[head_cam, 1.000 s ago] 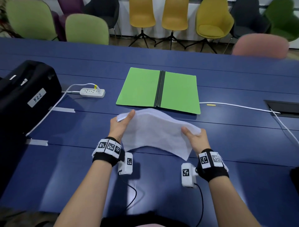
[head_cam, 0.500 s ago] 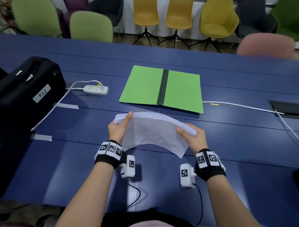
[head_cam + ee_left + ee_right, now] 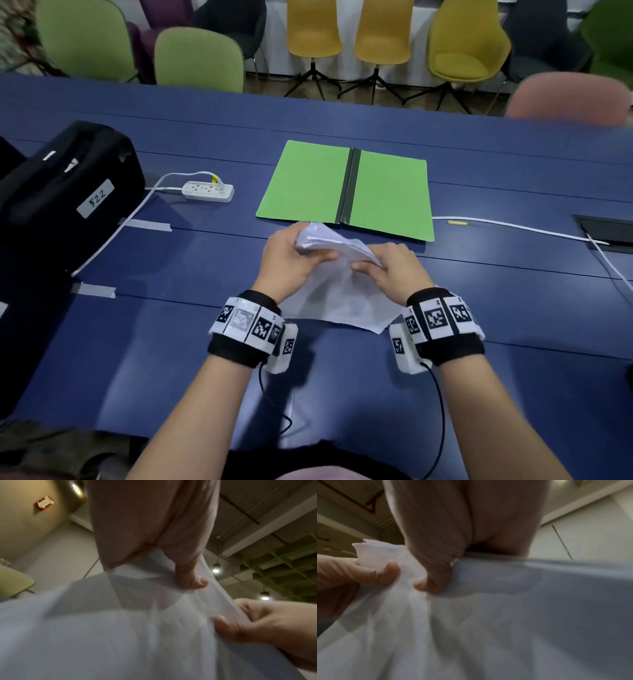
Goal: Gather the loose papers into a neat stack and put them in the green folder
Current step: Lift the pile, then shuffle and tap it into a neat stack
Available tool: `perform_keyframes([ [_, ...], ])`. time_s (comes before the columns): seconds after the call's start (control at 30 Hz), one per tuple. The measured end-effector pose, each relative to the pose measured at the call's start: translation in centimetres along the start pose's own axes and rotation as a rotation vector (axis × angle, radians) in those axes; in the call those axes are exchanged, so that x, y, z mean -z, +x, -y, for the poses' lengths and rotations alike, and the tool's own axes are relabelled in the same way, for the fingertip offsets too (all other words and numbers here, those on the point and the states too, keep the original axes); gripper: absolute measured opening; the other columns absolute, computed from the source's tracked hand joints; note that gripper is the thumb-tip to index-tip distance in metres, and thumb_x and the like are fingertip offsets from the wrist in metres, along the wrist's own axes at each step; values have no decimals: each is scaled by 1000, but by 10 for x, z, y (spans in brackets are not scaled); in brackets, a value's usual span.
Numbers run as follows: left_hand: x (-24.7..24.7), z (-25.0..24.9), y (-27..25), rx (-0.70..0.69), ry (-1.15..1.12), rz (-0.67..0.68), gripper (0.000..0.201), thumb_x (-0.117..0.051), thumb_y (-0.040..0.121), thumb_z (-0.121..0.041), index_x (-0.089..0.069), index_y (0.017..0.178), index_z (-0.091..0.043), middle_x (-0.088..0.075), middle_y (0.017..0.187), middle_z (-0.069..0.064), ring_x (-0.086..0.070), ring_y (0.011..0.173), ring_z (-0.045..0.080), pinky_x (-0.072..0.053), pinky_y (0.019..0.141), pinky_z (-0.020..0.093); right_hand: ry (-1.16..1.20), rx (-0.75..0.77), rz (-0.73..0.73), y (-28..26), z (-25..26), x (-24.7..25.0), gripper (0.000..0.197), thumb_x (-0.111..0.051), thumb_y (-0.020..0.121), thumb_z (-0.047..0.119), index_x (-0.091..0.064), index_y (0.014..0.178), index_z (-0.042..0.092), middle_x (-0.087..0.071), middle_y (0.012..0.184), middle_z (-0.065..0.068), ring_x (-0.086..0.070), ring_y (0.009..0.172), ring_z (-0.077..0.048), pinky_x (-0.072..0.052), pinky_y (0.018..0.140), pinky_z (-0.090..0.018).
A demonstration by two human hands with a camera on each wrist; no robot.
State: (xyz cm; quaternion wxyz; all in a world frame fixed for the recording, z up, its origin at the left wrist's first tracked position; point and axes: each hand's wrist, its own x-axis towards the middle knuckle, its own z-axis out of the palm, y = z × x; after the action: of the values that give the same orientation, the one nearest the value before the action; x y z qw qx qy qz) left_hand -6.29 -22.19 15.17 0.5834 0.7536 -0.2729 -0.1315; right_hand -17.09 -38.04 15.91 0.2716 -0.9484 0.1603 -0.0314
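Note:
I hold a stack of white papers (image 3: 339,291) upright over the blue table (image 3: 171,308), its lower edge near the tabletop. My left hand (image 3: 291,257) pinches the top left of the stack, thumb on the near side. My right hand (image 3: 387,267) pinches the top right. The two hands are close together and the paper top bulges between them. The left wrist view shows the papers (image 3: 137,635) under my left thumb (image 3: 192,577); the right wrist view shows the papers (image 3: 488,622) under my right thumb (image 3: 433,581). The green folder (image 3: 308,185) lies open and flat just beyond.
A black case (image 3: 61,192) sits at the left. A white power strip (image 3: 208,192) with its cable lies left of the folder. A white cable (image 3: 513,228) runs to a floor box (image 3: 606,233) at the right. Chairs line the far edge.
My hands have come much closer together along the top edge of the papers, which now bunch up between them instead of arching wide. The view has shifted slightly.

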Motion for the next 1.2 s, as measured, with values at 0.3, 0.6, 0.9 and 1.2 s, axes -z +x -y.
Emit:
perform_keyframes([
  [0.3, 59, 17, 3, 161, -112, 55, 40, -87, 55, -31, -70, 90, -23, -71, 83, -7, -62, 72, 3, -49, 76, 26, 678, -51, -196, -12, -28, 25, 19, -60, 91, 14, -62, 75, 25, -66, 57, 22, -57, 53, 10, -47, 56, -10],
  [0.6, 28, 2, 5, 64, -385, 70, 27, -81, 71, -19, -72, 95, -27, -74, 90, -17, -67, 87, -3, -51, 76, 15, 913, -149, -247, -7, -27, 4, 12, -76, 73, 34, -70, 73, 24, -71, 69, 19, -63, 66, 6, -53, 68, -22],
  [0.9, -3, 12, 3, 127, -315, -188, 60, -60, 91, -22, -43, 34, -29, -36, 39, -18, -33, 41, -3, -30, 47, 7, 977, -174, -498, -13, -15, -2, 56, -59, 84, 54, -34, 42, 27, -26, 48, 18, -21, 48, -2, -19, 47, -18],
  [1.2, 8, 31, 5, 199, -408, -74, 66, -61, 65, -75, -56, 70, -9, -54, 71, 4, -50, 60, 6, -43, 58, 19, 784, -1, -359, -4, -30, 11, 67, -45, 66, 82, -34, 55, 17, -28, 48, 17, -21, 48, 1, -17, 46, -16],
])
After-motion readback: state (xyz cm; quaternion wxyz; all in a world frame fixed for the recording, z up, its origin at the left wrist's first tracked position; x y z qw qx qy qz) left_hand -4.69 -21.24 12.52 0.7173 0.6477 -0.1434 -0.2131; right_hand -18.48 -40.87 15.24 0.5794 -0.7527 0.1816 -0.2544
